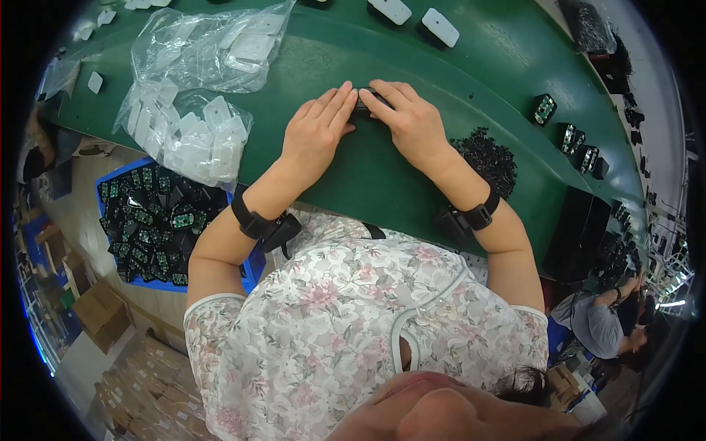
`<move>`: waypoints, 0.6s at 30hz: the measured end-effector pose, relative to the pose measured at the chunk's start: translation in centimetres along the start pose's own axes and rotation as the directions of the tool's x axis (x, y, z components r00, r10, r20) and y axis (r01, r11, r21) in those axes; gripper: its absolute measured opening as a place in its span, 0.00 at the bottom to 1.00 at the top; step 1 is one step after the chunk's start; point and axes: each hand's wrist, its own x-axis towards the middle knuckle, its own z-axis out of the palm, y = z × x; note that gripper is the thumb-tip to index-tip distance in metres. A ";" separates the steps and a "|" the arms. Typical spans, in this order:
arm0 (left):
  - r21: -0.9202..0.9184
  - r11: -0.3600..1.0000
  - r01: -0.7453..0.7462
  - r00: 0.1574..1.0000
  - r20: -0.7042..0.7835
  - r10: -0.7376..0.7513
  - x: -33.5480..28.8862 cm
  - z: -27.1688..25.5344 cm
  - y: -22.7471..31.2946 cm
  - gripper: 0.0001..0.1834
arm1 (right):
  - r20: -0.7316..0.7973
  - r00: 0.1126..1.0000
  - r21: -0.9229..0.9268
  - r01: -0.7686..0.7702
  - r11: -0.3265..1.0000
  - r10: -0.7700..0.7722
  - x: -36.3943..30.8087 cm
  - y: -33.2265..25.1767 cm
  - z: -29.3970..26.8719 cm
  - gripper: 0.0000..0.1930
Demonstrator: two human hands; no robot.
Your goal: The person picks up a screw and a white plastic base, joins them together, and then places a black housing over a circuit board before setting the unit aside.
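My left hand [314, 134] and my right hand [415, 125] meet over the green table, closed around a small dark casing [362, 103]. Most of that casing is hidden by my fingers. The left fingers lie straight and together along its left side, while the right fingers bend over its top and right side. Beside my right forearm is a heap of tiny black parts [489, 163]. To the left of my left hand, a clear plastic bag [193, 140] holds several white flat covers.
Another bag of white covers [254, 45] lies farther back. A blue crate [158, 285] of black units with green circuit boards stands below the table's left edge. Several similar units [545, 109] and a black box [577, 234] are at right. Another person [597, 323] sits beyond.
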 end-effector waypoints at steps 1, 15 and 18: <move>0.004 1.000 -0.002 1.000 -0.007 0.002 0.1 0.3 -0.2 0.30 | -0.011 1.000 -0.003 0.005 1.000 -0.005 0.1 0.2 0.1 0.17; -0.862 -0.012 0.506 0.776 0.462 -0.429 2.6 0.5 0.2 0.18 | 0.279 0.840 0.914 -0.380 0.139 0.465 1.3 1.3 -0.6 0.22; -0.879 -0.146 0.454 0.786 0.473 -0.398 2.6 0.2 1.4 0.20 | 0.162 0.855 0.858 -0.369 0.358 0.492 1.4 0.5 -1.1 0.20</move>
